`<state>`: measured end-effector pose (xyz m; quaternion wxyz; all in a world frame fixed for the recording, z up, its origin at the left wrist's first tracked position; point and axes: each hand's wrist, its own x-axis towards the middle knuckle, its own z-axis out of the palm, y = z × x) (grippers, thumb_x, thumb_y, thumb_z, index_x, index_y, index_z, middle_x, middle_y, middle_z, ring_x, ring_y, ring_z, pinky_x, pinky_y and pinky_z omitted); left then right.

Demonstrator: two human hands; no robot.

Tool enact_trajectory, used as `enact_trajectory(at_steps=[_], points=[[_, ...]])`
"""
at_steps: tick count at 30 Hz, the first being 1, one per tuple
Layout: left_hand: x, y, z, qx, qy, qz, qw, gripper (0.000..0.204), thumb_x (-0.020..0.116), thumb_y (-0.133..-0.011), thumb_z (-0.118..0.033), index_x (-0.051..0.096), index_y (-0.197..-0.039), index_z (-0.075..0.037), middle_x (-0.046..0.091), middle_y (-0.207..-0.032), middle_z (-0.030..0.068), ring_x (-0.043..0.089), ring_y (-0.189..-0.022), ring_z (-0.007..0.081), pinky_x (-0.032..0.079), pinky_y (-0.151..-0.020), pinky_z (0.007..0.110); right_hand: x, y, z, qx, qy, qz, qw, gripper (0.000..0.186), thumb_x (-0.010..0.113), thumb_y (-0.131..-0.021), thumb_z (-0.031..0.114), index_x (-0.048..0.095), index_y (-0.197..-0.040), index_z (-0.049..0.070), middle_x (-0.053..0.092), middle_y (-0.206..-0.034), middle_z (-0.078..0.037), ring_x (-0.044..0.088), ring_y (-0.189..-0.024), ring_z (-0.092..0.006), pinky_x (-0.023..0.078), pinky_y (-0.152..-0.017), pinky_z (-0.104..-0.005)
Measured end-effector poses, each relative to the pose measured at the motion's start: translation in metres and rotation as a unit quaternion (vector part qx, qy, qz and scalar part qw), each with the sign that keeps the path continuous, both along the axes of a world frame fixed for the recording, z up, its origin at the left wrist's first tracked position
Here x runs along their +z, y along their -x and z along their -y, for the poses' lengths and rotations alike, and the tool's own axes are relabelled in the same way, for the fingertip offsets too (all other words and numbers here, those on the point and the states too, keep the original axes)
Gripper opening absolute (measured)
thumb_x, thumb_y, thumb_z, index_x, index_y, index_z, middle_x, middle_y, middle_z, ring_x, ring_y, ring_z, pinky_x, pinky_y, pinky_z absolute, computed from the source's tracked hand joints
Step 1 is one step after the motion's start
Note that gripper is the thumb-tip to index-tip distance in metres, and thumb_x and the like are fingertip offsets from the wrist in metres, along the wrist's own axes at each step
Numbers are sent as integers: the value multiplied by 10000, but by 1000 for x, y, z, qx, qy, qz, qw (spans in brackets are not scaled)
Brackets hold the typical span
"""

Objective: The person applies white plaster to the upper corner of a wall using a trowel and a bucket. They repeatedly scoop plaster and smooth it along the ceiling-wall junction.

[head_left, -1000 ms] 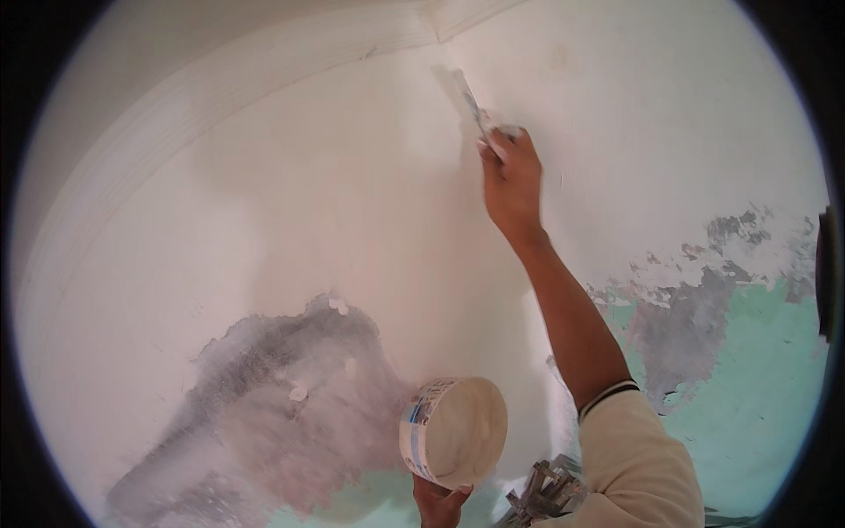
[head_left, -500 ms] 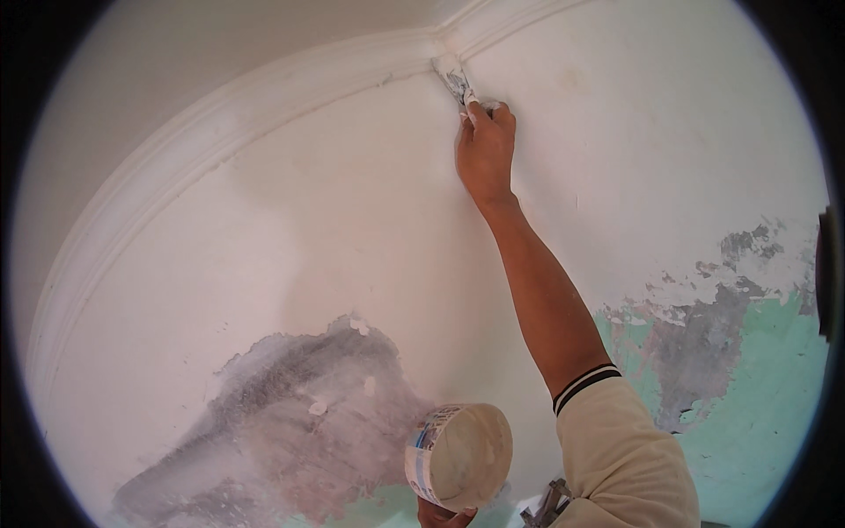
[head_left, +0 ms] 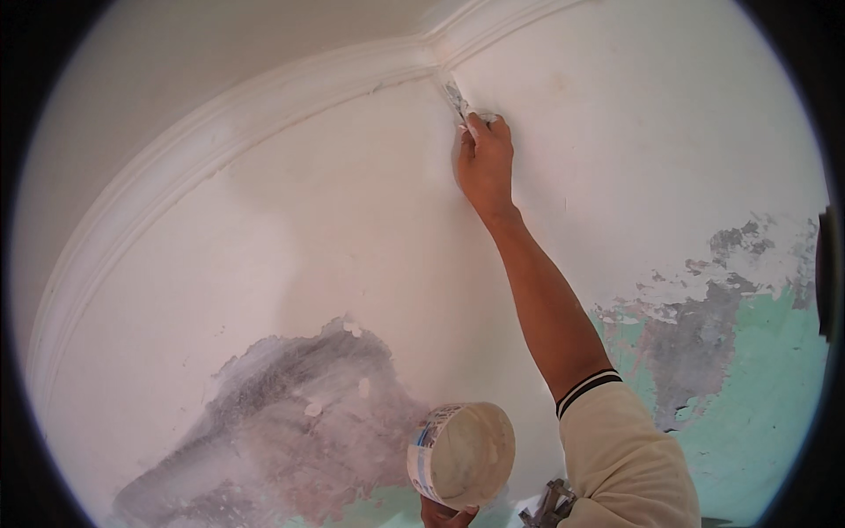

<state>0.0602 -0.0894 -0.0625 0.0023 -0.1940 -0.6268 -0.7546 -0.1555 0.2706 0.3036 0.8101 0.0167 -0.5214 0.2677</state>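
Observation:
My right hand [head_left: 486, 167] is raised high, closed round the handle of a putty knife [head_left: 457, 99] smeared with white. Its blade lies against the white wall [head_left: 352, 202] just under the corner where two lengths of cornice [head_left: 437, 48] meet. At the lower edge my left hand [head_left: 447, 514] grips a round plastic tub [head_left: 461, 456] from below. The tub is tilted so that its mouth shows, with pale putty coating the inside. Most of the left hand is hidden beneath the tub.
Low on the left wall is a bare grey patch [head_left: 308, 414] with ragged edges. On the right wall, grey and flaking areas [head_left: 695, 339] border green paint [head_left: 766, 378]. A dark metal object [head_left: 550, 503] shows beside my right sleeve. Something dark [head_left: 825, 273] stands at the right rim.
My right hand and the putty knife have moved slightly down, away from the cornice corner. The tub in my left hand has barely shifted.

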Motion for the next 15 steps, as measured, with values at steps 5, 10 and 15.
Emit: enact_trajectory(at_steps=[5, 10, 15], points=[[6, -6, -2, -6, 0, 19, 1000, 1088, 896, -813, -303, 222, -1615, -10, 452, -1550, 157, 479, -1387, 288, 382, -1153, 438, 1, 7, -7, -84, -17, -4, 996, 317, 631, -920, -78, 673, -1233, -49, 588, -1023, -186, 548, -959, -338, 473, -829, -416], [4, -7, 1, 1, -5, 25, 1000, 1104, 903, -806, -291, 210, -1620, -13, 437, -1560, 160, 476, -1392, 295, 381, -1157, 441, 6, 11, -5, -96, -15, 22, 995, 306, 622, -928, -65, 684, -1227, -45, 576, -1054, -187, 538, -980, -345, 473, -859, -431], [5, -10, 2, 0, -29, 41, 999, 1099, 902, -809, -283, 210, -1618, -12, 433, -1562, 162, 473, -1394, 294, 383, -1157, 444, 9, 17, -6, -112, -3, 23, 993, 237, 607, -953, 8, 709, -1162, -38, 569, -1063, -201, 539, -1021, -380, 472, -919, -481]])
